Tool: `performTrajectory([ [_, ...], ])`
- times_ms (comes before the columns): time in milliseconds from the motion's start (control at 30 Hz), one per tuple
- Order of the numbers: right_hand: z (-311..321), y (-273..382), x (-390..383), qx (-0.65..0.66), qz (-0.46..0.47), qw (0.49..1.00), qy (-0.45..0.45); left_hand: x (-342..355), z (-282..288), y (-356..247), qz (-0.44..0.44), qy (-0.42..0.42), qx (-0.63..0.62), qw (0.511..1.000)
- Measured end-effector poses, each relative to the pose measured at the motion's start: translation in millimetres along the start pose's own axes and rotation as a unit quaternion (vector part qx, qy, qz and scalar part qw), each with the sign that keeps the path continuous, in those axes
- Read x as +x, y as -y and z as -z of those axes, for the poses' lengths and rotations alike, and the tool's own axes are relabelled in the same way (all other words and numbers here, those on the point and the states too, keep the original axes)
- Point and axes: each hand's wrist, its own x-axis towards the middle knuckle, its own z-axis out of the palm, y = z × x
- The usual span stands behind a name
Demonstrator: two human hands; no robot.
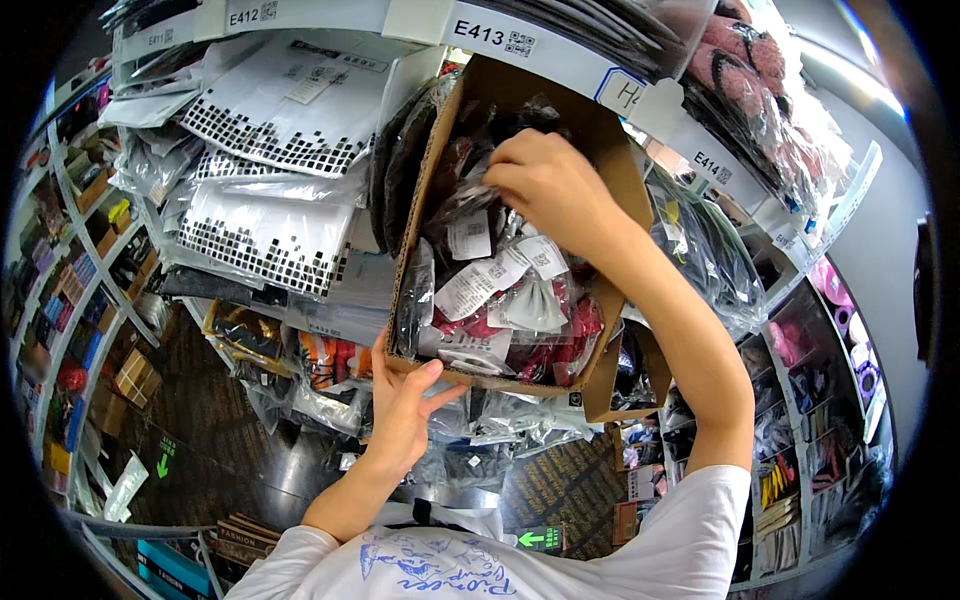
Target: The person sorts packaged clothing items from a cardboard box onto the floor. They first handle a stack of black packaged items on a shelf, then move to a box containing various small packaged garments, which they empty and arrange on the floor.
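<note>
An open cardboard box [615, 175] sits on the shelf at the centre, filled with small clear-bagged items, dark, red and pale, several with white printed labels [470, 290]. My left hand [405, 405] grips the box's near left corner, thumb and fingers at its front edge. My right hand [545, 185] is inside the upper part of the box, fingers bent and closed on a crinkled, dark-looking plastic bag [460, 195]; its fingertips are partly hidden.
White bagged packs with black square patterns [270, 130] are stacked left of the box; dark bagged goods [700, 265] lie to its right. Pink fuzzy items [740, 60] sit on the upper shelf. Shelving racks [70, 260] line both sides, with a patterned floor [180, 440] below.
</note>
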Motion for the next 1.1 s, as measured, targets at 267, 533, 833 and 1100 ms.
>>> performTrajectory([
  [267,20.1,-2.9,-9.4,-0.113,0.076,0.987,-0.079,0.1,0.4,-0.5,-0.002,-0.008,-0.001,1.000],
  [533,19.1,21.0,-21.8,0.057,-0.016,0.998,0.001,0.7,-1.6,0.8,0.006,-0.008,0.000,1.000],
  [833,11.2,28.8,-7.5,-0.108,0.060,0.992,0.034,-2.1,-7.2,0.9,-0.002,-0.013,0.008,1.000],
  [1100,14.9,24.6,2.0,-0.010,0.044,0.999,0.012,-2.1,-6.3,-2.1,0.001,-0.016,0.012,1.000],
])
